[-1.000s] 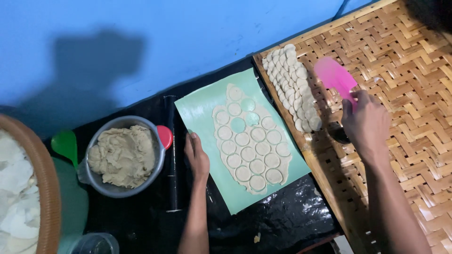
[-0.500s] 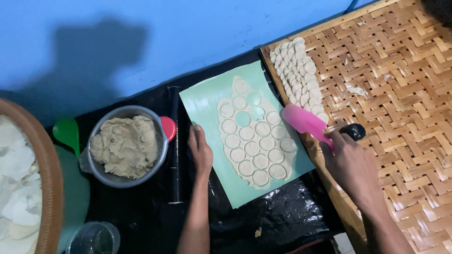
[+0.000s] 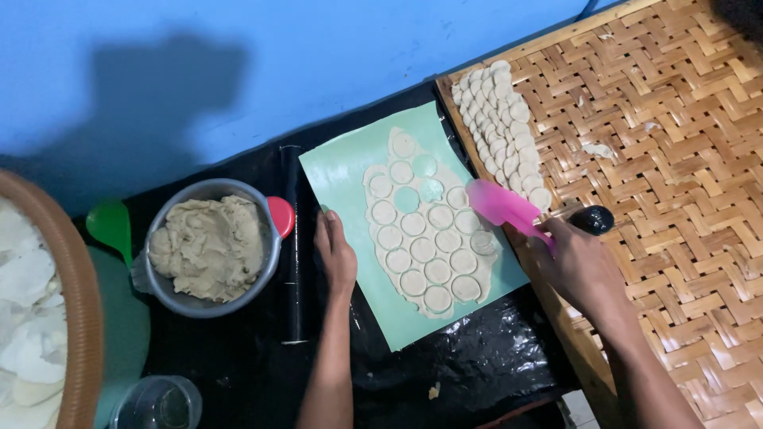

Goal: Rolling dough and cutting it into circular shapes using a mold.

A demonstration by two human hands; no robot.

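Note:
A pale green mat (image 3: 342, 171) lies on black plastic and carries a rolled dough sheet (image 3: 425, 230) cut into several rounds. My left hand (image 3: 336, 254) rests flat, fingers apart, on the mat's left edge. My right hand (image 3: 579, 266) grips a pink spatula (image 3: 502, 205) whose blade lies over the right side of the dough sheet. Rows of cut dough rounds (image 3: 501, 127) lie along the left edge of a woven bamboo tray (image 3: 675, 143).
A grey metal bowl (image 3: 208, 246) of dough lump sits left of the mat, with a red lid edge (image 3: 281, 216) beside it. A black rolling rod (image 3: 292, 246), a green scoop (image 3: 111, 226), a glass (image 3: 159, 403) and a brown basket (image 3: 67, 310) of white pieces are also here. A small black object (image 3: 594, 219) sits on the tray.
My right hand has carried the pink spatula from over the bamboo tray leftward and down onto the dough sheet. My left hand has stayed on the mat's edge.

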